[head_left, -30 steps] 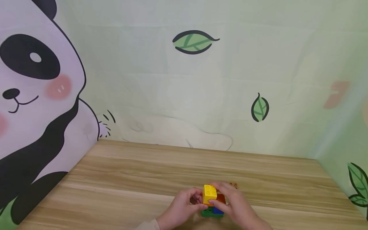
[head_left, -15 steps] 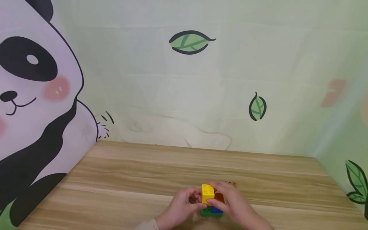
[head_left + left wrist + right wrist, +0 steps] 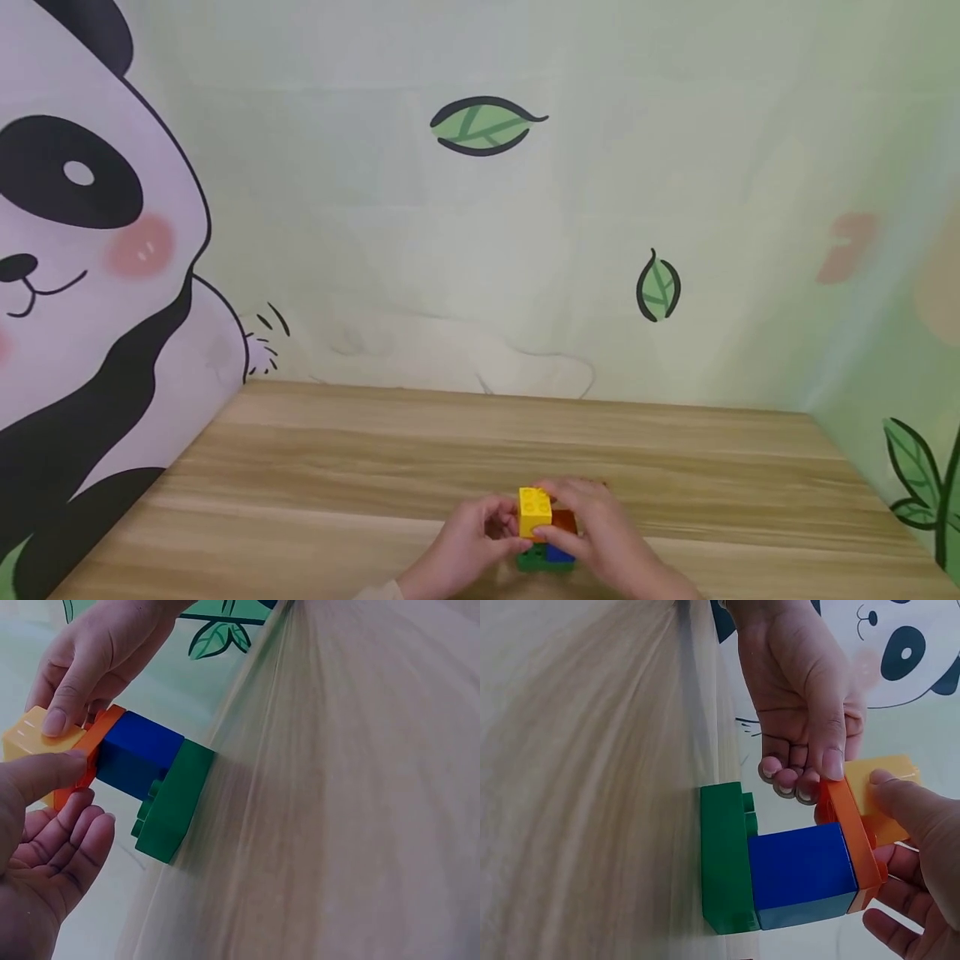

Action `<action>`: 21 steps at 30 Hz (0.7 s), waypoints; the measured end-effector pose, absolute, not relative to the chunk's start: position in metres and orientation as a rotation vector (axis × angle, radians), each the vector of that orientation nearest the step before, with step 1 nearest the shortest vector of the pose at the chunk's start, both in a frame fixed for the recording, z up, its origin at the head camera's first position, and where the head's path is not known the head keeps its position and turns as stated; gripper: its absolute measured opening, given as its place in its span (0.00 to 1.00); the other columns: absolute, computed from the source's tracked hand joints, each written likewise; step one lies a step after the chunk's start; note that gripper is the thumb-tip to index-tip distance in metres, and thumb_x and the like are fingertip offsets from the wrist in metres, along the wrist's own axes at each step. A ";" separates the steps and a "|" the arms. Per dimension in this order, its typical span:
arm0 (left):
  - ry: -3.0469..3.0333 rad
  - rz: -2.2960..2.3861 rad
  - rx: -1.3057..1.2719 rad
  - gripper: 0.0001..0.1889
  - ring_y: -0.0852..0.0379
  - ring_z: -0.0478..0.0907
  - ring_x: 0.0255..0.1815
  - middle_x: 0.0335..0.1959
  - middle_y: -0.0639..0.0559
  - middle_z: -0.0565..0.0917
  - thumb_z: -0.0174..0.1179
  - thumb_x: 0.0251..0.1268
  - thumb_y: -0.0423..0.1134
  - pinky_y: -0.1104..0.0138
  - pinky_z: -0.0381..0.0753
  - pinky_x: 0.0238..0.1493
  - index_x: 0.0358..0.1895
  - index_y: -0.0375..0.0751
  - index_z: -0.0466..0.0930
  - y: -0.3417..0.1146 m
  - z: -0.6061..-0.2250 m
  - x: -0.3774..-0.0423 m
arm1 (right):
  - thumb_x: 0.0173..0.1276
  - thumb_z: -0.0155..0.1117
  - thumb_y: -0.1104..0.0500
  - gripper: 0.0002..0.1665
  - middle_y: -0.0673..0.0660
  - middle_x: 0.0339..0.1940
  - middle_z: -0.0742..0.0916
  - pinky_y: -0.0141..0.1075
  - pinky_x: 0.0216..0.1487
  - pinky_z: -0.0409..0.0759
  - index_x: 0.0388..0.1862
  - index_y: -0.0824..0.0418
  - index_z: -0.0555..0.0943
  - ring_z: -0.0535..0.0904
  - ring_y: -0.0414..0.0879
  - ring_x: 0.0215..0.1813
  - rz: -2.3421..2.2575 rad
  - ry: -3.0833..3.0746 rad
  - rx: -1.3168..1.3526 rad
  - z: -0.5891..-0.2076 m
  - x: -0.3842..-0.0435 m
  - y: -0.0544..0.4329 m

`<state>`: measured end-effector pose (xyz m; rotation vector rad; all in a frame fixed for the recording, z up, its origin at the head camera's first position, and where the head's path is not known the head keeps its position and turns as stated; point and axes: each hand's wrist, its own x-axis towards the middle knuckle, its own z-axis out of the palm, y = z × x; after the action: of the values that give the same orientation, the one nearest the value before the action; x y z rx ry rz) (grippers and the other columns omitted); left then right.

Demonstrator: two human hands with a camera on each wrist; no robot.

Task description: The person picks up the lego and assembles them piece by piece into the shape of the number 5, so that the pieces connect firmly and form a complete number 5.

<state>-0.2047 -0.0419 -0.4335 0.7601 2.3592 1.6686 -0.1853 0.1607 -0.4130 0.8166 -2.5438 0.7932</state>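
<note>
A stack of toy building bricks stands on the wooden table. At its base lies a long green brick (image 3: 724, 859), with a blue brick (image 3: 802, 866) on one end of its studs. A flat orange brick (image 3: 851, 832) sits on the blue one and overhangs the green brick's bare studs. On top of the overhanging part is a yellow brick (image 3: 535, 512). My left hand (image 3: 472, 537) pinches the overhanging end of the orange brick between thumb and fingers. From the other side, my right hand (image 3: 603, 529) grips the yellow brick, thumb on its near face.
Behind my right hand a sliver of a reddish piece (image 3: 602, 482) shows; the rest is hidden. The table (image 3: 360, 467) meets a pale fabric backdrop (image 3: 375, 250) with printed leaves at the back, and a printed panda (image 3: 172, 333) covers the left side.
The head view has shifted slightly. Both hands keep their grip on the stack with little movement. The studded piece behind the right hand is now almost wholly covered.
</note>
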 end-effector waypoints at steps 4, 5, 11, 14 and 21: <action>2.365 1.660 0.782 0.14 0.70 0.73 0.30 0.32 0.48 0.83 0.68 0.57 0.36 0.76 0.75 0.34 0.44 0.33 0.80 -0.043 -0.434 -0.205 | 0.65 0.62 0.41 0.25 0.45 0.47 0.87 0.38 0.49 0.79 0.55 0.53 0.80 0.79 0.40 0.46 0.858 -2.610 0.786 -0.410 -0.183 0.160; 2.360 1.662 0.784 0.14 0.70 0.73 0.30 0.32 0.48 0.83 0.68 0.57 0.36 0.76 0.75 0.34 0.44 0.33 0.80 -0.043 -0.434 -0.205 | 0.65 0.61 0.41 0.26 0.45 0.48 0.86 0.39 0.50 0.80 0.56 0.52 0.80 0.79 0.41 0.47 0.867 -2.623 0.774 -0.409 -0.183 0.159; 2.353 1.660 0.780 0.16 0.69 0.72 0.31 0.33 0.48 0.83 0.66 0.60 0.37 0.76 0.75 0.35 0.47 0.32 0.79 -0.043 -0.434 -0.204 | 0.64 0.62 0.40 0.27 0.45 0.50 0.85 0.39 0.51 0.80 0.57 0.52 0.79 0.78 0.45 0.50 0.917 -2.657 0.731 -0.407 -0.180 0.159; 2.373 1.652 0.790 0.16 0.69 0.73 0.31 0.33 0.49 0.82 0.66 0.60 0.38 0.76 0.75 0.35 0.47 0.33 0.79 -0.043 -0.435 -0.204 | 0.63 0.63 0.40 0.28 0.46 0.51 0.85 0.37 0.50 0.81 0.58 0.51 0.79 0.78 0.46 0.51 0.940 -2.653 0.732 -0.407 -0.181 0.159; 2.379 1.637 0.798 0.15 0.69 0.75 0.33 0.36 0.49 0.83 0.66 0.61 0.40 0.76 0.76 0.38 0.46 0.35 0.79 -0.044 -0.436 -0.206 | 0.64 0.62 0.41 0.29 0.52 0.54 0.84 0.38 0.50 0.82 0.60 0.53 0.78 0.78 0.50 0.53 1.057 -2.685 0.759 -0.404 -0.182 0.163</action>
<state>-0.2055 -0.0440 -0.4359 0.7981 2.3789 1.6375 -0.1825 0.1628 -0.4044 0.7591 -2.6854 1.0569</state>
